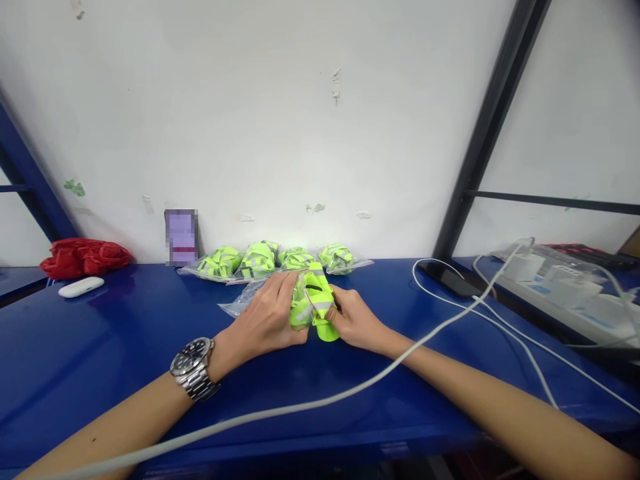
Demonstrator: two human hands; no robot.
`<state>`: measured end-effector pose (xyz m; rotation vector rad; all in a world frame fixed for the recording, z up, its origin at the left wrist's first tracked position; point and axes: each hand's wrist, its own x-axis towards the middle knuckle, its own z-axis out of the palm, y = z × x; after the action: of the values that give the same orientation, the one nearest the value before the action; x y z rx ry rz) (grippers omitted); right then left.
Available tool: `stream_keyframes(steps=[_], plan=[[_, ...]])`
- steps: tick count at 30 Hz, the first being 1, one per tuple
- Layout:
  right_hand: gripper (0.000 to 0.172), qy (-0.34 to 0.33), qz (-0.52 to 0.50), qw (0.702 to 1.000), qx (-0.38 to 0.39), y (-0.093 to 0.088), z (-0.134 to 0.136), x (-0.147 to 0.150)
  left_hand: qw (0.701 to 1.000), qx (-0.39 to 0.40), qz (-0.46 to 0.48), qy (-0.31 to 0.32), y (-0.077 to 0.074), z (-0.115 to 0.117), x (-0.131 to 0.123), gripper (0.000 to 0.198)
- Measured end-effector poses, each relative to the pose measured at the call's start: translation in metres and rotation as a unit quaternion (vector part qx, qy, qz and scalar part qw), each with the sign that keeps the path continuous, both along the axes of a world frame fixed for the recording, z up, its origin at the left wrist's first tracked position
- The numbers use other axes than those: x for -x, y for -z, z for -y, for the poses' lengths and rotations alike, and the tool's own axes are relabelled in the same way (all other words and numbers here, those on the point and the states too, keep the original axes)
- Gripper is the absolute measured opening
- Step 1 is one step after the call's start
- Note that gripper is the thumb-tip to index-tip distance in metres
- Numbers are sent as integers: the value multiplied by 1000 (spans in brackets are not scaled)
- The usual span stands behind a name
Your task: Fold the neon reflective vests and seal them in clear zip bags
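Both my hands meet at the middle of a blue table (100, 360). My left hand (267, 319), with a metal wristwatch (194, 368) on its wrist, grips the left side of a folded neon-green strap with grey reflective stripes (316, 301). My right hand (356, 321) pinches the same green strap from the right. A clear plastic bag (239, 303) lies flat just behind my left hand. Several clear bags holding more neon-green straps (260, 259) lie in a row by the wall.
A red bundle (84, 256) and a small white case (81, 286) sit at the far left. A white cable (300, 404) crosses the table over my right forearm. A phone (450, 279), chargers and a power strip (565, 290) lie at the right beside a black frame post (483, 133).
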<state>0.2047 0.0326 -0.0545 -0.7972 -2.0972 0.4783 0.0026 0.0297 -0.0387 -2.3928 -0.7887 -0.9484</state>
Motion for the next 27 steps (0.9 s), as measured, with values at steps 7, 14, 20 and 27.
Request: stream_keyframes(steps=[7,14,20,27], plan=[[21,47,3,998,-33,5,6,5,1000,10,16,7,3,6,5,74],[68,16,38,990,-138,-4,8,0,999,23,25,22,2,7,5,76],[74,-6,83,988,-131,2,6,1,999,40,-5,14,11,11,1,63],[65,-22,90,990,-104,-1,8,-5,999,35,-12,12,12,10,-1,62]])
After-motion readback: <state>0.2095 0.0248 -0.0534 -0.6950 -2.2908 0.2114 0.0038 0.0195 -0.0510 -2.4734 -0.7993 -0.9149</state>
